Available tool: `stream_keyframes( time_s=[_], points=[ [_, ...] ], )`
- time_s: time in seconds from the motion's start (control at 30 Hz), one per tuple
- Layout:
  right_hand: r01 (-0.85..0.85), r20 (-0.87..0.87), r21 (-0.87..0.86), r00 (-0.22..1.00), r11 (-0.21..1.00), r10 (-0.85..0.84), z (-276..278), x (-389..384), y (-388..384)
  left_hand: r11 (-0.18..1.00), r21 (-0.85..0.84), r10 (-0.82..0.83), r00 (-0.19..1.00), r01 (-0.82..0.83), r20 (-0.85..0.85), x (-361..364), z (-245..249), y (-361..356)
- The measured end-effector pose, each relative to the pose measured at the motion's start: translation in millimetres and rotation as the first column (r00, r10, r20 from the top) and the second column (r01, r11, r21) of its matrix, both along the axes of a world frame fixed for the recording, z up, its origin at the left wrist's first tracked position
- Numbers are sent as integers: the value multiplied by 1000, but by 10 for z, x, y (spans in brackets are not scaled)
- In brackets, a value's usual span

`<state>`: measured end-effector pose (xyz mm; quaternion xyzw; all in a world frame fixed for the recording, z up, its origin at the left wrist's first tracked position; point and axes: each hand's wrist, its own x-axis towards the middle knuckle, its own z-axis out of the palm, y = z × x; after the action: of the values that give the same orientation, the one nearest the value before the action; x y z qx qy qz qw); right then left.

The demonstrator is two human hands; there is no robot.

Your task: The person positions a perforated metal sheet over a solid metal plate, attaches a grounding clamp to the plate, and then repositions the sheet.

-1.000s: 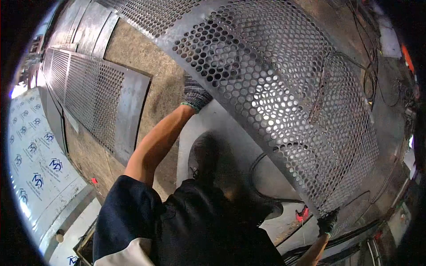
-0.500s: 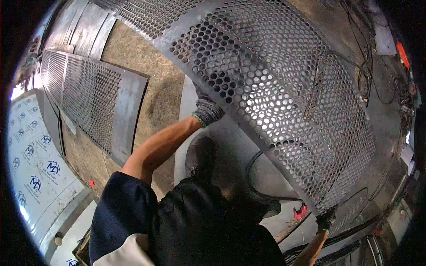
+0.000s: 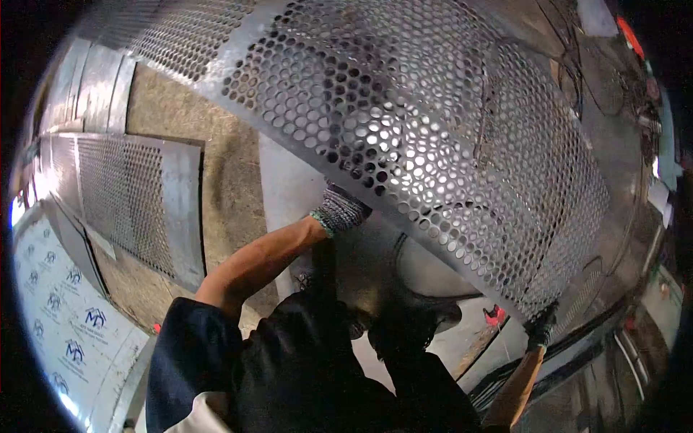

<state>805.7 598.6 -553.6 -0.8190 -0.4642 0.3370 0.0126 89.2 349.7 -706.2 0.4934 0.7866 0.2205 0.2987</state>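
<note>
A long perforated metal sheet (image 3: 426, 155), full of round holes, is lifted in front of me and slants across the view from upper left to lower right. My left hand (image 3: 342, 209), in a grey knit glove, is closed on its near edge from below, the fingertips hidden under the metal. At the sheet's lower right corner, my right hand (image 3: 541, 330) grips the edge in a dark glove. Some of its fingers are hard to see against the dark background.
On the left, another perforated sheet (image 3: 182, 209) lies on the brown floor. Film-covered panels with blue logos (image 3: 79, 325) stand in the lower left. Dark cables (image 3: 574, 61) trail along the right, and a red clamp-like item (image 3: 495, 315) sits near my right hand.
The sheet has shifted left in view, its near edge lower by my left hand. Both hands keep hold of it. My view has turned and my feet have changed position.
</note>
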Motion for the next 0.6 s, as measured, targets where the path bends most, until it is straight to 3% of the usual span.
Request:
stream_keyframes(
  time_s=[0.03, 0.07, 0.1, 0.13, 0.2, 0.27, 0.3, 0.33, 0.37, 0.4, 0.47, 0.6],
  points=[
    [-252, 145, -74, 955, 965, 260, -156, 520, 27, 985, -130, -112, 993, 115, 28, -78, 304, 85],
    [-460, 265, -138, 836, 877, 481, -306, 1019, 56, 980, -122, -151, 988, 155, 42, -108, 323, 140],
    [-26, 160, -132, 986, 991, 48, 17, 133, 27, 975, -116, -185, 982, 189, 46, -113, 325, 163],
    [-3, 177, -129, 984, 992, 26, -18, -31, 17, 971, -109, -208, 977, 212, 49, -130, 305, 201],
    [267, -219, 215, 951, 939, -220, -48, -144, -142, 963, -98, -250, 967, 253, 43, -160, 227, 280],
    [415, -129, 43, 904, 909, -407, 353, -1026, -208, 954, -94, -285, 958, 286, 26, -166, 131, 385],
    [-236, 122, 362, 971, 902, 205, 148, -663, -221, 948, -96, -304, 953, 303, 12, -175, 95, 441],
    [-800, 497, 395, 600, 452, 627, -34, -288, -272, 943, -96, -321, 947, 319, -2, -176, 66, 489],
    [-321, 83, 445, 944, 836, 319, -28, -402, -314, 935, -103, -342, 939, 339, -15, -170, 33, 530],
    [255, -309, 262, 936, 931, -169, 54, -742, -322, 929, -106, -360, 933, 355, -29, -158, 26, 546],
    [314, 32, 92, 948, 945, -318, 420, -1605, -262, 913, -125, -397, 916, 387, -59, -118, -12, 585],
    [95, 156, 114, 981, 989, -113, 151, -1440, -253, 864, -199, -485, 870, 463, -84, 57, -92, 554]
  ],
)
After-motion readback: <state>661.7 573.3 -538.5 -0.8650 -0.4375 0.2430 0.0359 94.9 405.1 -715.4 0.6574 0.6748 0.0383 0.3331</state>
